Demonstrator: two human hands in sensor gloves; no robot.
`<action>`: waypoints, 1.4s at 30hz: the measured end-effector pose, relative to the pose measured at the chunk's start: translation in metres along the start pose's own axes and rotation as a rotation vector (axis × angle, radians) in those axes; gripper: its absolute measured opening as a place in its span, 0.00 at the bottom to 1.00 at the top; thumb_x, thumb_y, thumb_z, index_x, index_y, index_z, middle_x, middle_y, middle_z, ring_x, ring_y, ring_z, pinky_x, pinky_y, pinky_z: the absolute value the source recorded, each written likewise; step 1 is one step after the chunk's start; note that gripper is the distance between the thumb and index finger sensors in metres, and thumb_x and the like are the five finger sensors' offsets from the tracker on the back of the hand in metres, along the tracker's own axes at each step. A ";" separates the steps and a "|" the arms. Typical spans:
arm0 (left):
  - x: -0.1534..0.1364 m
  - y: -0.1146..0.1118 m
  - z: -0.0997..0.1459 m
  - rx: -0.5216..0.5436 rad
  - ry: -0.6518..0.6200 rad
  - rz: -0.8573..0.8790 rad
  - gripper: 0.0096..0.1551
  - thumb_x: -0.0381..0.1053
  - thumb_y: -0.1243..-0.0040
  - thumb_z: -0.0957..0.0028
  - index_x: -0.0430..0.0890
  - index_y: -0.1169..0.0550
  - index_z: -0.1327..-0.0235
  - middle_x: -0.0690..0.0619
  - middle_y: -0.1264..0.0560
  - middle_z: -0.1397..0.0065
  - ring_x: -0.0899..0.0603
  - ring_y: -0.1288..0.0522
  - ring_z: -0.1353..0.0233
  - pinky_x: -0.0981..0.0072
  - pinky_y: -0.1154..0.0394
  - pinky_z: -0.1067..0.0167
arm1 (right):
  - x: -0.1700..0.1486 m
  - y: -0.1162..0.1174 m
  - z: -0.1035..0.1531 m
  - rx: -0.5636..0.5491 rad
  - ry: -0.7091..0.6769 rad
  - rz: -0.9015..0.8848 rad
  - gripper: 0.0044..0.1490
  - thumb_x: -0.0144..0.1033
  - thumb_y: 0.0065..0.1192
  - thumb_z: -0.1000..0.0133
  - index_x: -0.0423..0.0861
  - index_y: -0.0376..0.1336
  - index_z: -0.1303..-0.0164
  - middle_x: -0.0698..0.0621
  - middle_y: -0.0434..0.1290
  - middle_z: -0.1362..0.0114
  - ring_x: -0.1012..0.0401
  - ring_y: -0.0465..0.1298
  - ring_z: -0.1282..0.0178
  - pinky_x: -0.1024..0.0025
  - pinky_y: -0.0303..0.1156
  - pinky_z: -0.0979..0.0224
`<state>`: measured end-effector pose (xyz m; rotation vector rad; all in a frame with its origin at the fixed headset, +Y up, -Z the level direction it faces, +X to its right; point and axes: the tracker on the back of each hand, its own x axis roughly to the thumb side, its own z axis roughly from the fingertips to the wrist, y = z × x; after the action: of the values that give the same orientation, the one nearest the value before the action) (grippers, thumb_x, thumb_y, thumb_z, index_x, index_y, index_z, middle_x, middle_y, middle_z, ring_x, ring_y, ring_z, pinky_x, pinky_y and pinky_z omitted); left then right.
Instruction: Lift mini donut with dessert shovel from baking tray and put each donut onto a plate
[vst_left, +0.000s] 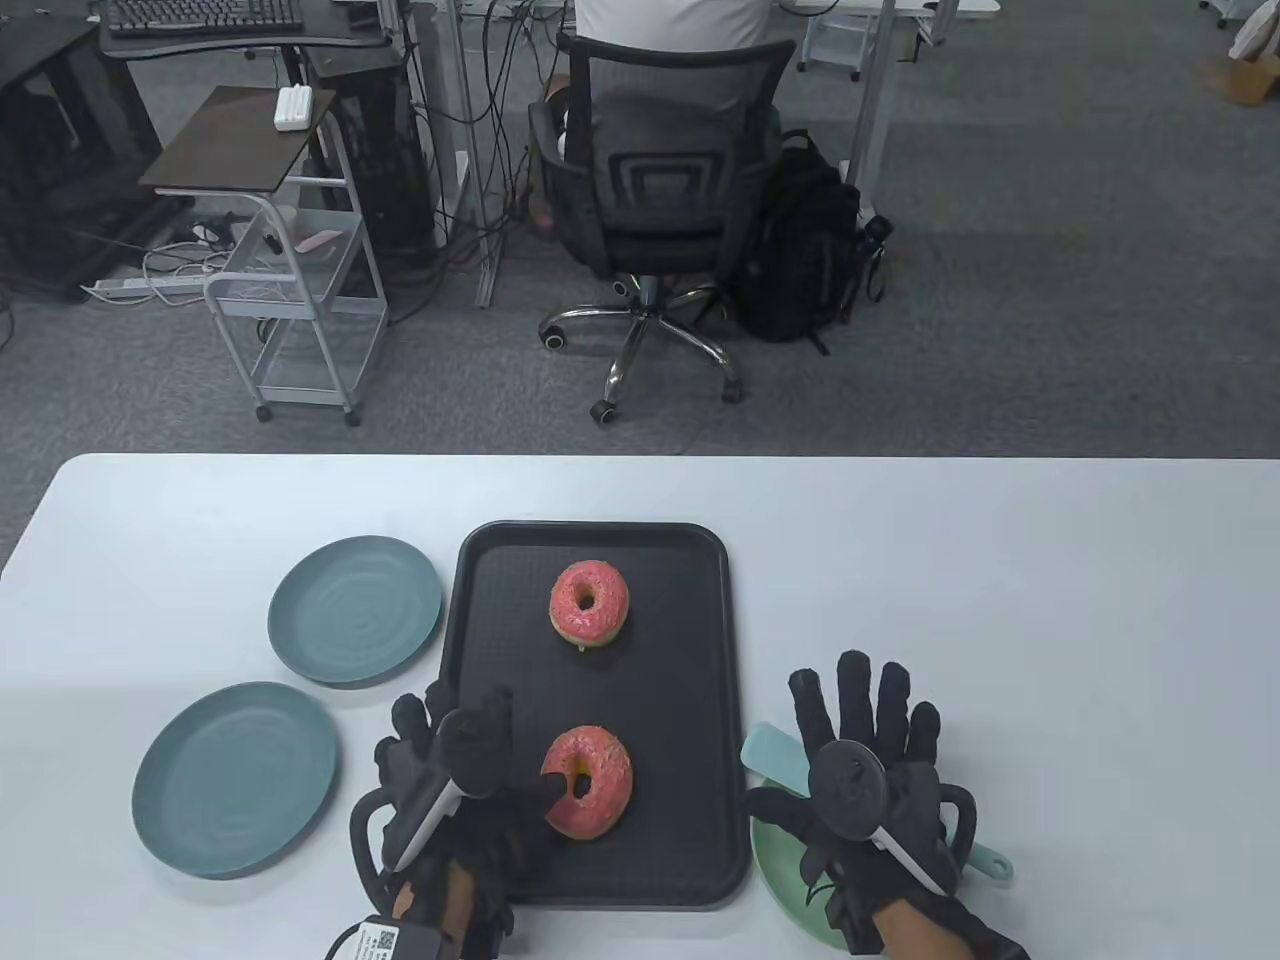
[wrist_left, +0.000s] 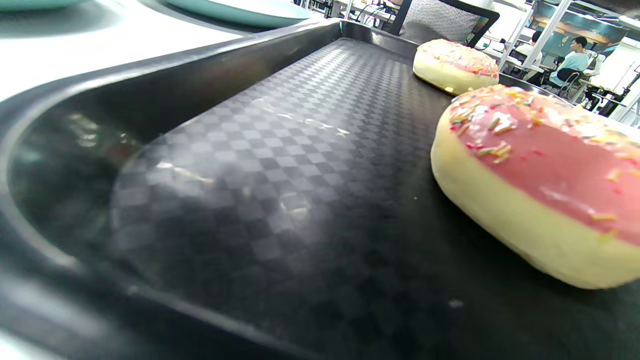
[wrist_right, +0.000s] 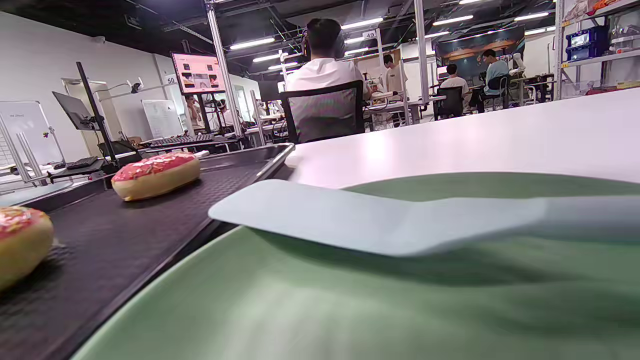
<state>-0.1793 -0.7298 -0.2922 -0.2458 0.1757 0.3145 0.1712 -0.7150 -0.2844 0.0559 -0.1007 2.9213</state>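
Fingers (vst_left: 868, 700) of the right hand (vst_left: 865, 790) are spread wide & straight, holding nothing, hovering over the dessert shovel (vst_left: 785, 757); can't tell if palm touches it. Left hand (vst_left: 450, 790) sits over the near-left corner of the baking tray (vst_left: 480, 600), fingers loosely bent, gripping nothing; thumb tip lies at or over the near donut (vst_left: 590, 783) w/ contact unclear.

Near donut, pink icing w/ sprinkles, lies flat on the tray's near half, close to centre. Far donut (vst_left: 589, 603), same look, lies flat on the far half, well apart from the first. Left wrist view shows both on the checkered tray floor, near one (wrist_left: 545, 180) big at right, far one (wrist_left: 456, 65) behind it.

Shovel is pale blue; its blade juts toward the tray, off the rim of the green plate (vst_left: 780, 880), handle end poking out right of the hand. Right wrist view: blade (wrist_right: 370, 217) lying across that plate (wrist_right: 350, 300), plate just beside the tray's right edge.

Two blue-grey plates on the worktop (vst_left: 1000, 600) left of the tray: far plate (vst_left: 355, 610) near the tray edge, near plate (vst_left: 235, 778) further left, beside the left hand. Both bare.

Beyond the worktop: person seated in a mesh office chair (vst_left: 650, 190), black backpack (vst_left: 805, 250) beside it, white trolley (vst_left: 300, 290) at left
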 end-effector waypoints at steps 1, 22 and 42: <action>0.001 0.000 0.000 -0.001 -0.002 0.002 0.60 0.81 0.45 0.69 0.70 0.61 0.30 0.48 0.75 0.22 0.33 0.77 0.21 0.29 0.69 0.28 | 0.000 0.001 -0.001 0.006 0.001 0.007 0.73 0.76 0.54 0.69 0.59 0.32 0.18 0.44 0.23 0.10 0.37 0.23 0.15 0.31 0.22 0.21; -0.003 0.001 -0.002 0.009 0.013 -0.003 0.60 0.81 0.45 0.69 0.70 0.61 0.30 0.48 0.74 0.22 0.33 0.77 0.21 0.29 0.68 0.28 | 0.009 0.007 0.001 0.008 -0.064 0.083 0.72 0.77 0.53 0.68 0.58 0.33 0.17 0.42 0.25 0.10 0.36 0.25 0.15 0.30 0.24 0.22; -0.087 0.039 -0.040 -0.016 0.302 -0.048 0.58 0.80 0.44 0.69 0.73 0.59 0.31 0.51 0.74 0.22 0.34 0.76 0.20 0.30 0.68 0.27 | 0.007 0.006 0.002 0.048 -0.082 0.042 0.72 0.77 0.52 0.68 0.58 0.33 0.17 0.42 0.25 0.10 0.36 0.25 0.15 0.30 0.23 0.22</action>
<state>-0.2785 -0.7290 -0.3204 -0.3127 0.4647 0.2304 0.1629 -0.7198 -0.2825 0.1832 -0.0450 2.9635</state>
